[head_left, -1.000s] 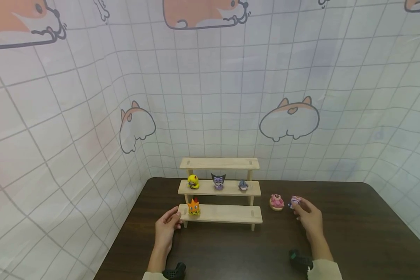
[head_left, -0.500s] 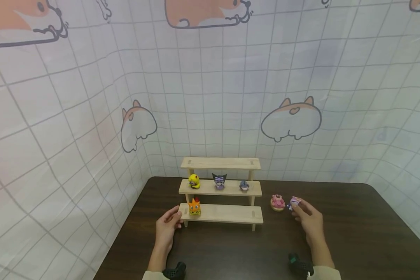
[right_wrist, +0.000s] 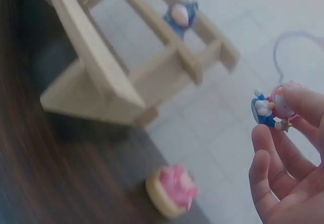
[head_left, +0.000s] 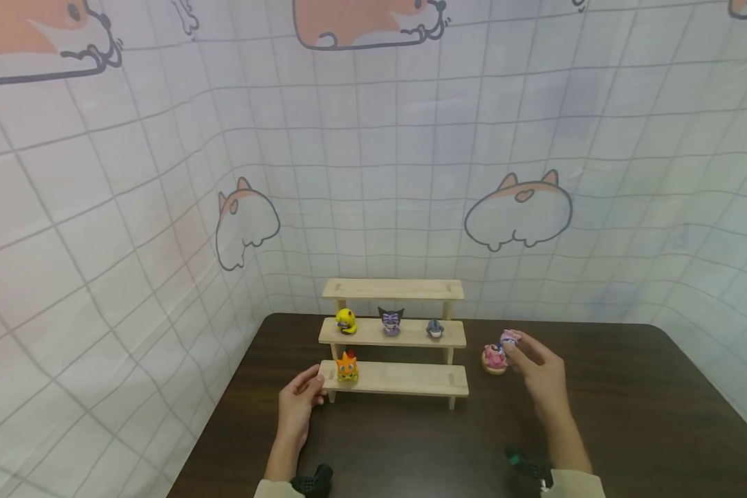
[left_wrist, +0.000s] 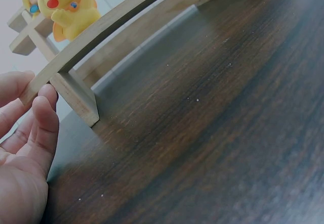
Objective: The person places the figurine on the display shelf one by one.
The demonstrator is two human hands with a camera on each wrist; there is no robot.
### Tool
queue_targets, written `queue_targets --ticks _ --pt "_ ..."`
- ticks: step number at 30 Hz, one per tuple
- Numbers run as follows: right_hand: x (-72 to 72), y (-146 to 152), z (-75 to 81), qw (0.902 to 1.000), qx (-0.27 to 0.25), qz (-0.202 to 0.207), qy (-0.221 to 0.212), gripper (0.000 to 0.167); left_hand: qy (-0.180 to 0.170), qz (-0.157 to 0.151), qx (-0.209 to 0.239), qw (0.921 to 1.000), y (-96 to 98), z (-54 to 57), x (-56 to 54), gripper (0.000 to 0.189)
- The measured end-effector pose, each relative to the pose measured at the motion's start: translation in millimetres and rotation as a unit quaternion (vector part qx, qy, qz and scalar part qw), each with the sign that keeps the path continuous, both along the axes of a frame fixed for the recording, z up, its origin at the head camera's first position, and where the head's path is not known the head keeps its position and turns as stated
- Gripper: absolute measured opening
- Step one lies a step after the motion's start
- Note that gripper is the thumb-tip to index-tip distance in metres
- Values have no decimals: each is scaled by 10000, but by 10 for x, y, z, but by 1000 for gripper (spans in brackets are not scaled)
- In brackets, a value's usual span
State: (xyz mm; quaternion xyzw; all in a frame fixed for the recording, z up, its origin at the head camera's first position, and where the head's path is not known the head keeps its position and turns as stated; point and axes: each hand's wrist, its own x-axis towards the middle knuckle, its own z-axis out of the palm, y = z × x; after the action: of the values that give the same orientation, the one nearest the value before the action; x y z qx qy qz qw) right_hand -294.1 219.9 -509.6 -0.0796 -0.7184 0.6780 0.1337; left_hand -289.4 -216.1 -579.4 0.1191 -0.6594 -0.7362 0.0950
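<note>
My left hand [head_left: 297, 404] pinches the left end of the lowest board of a three-step wooden display shelf [head_left: 404, 379], thumb above and fingers below in the left wrist view. Between the thumb and fingers of my right hand [head_left: 541, 373] is a small pink, white and blue figurine [right_wrist: 271, 106], lifted above the table. A pink figurine on a round tan base [head_left: 494, 360] stands on the table just beyond it, partly overlapped in the head view. On the lowest board's left end stands an orange-and-yellow figurine [head_left: 347, 367], seen as a yellow figure with red cheeks [left_wrist: 76, 14] in the left wrist view.
The middle board carries a yellow figurine [head_left: 346, 321], a black-and-purple figurine [head_left: 391, 321] and a blue-grey figurine [head_left: 435, 328]. The top board [head_left: 392, 288] is bare. A gridded cloth [head_left: 373, 173] hangs behind and beside the dark table [head_left: 629, 394].
My right hand has raised the small figurine and carried it left, over toward the pink figurine. My left hand keeps its hold on the shelf end.
</note>
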Motion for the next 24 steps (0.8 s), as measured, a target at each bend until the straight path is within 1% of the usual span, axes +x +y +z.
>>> queue_targets --ticks 3,5,11,17,24 --pt "23 -120 78 9995 209 141 174 52 -25 7 5 10000 -3 4 3 41" --pt "32 -197 111 9988 246 304 298 50 -33 20 -6 10000 -3 0 3 41" --pt "54 -446 166 9951 423 668 601 45 -47 42 3 10000 -1 -12 -17 39" --pt "91 -677 154 9925 552 900 616 43 -63 16 -37 10000 -3 -14 -25 39" --pt "110 -929 78 9880 619 1283 594 40 -108 35 -30 9999 0 -20 -31 38"
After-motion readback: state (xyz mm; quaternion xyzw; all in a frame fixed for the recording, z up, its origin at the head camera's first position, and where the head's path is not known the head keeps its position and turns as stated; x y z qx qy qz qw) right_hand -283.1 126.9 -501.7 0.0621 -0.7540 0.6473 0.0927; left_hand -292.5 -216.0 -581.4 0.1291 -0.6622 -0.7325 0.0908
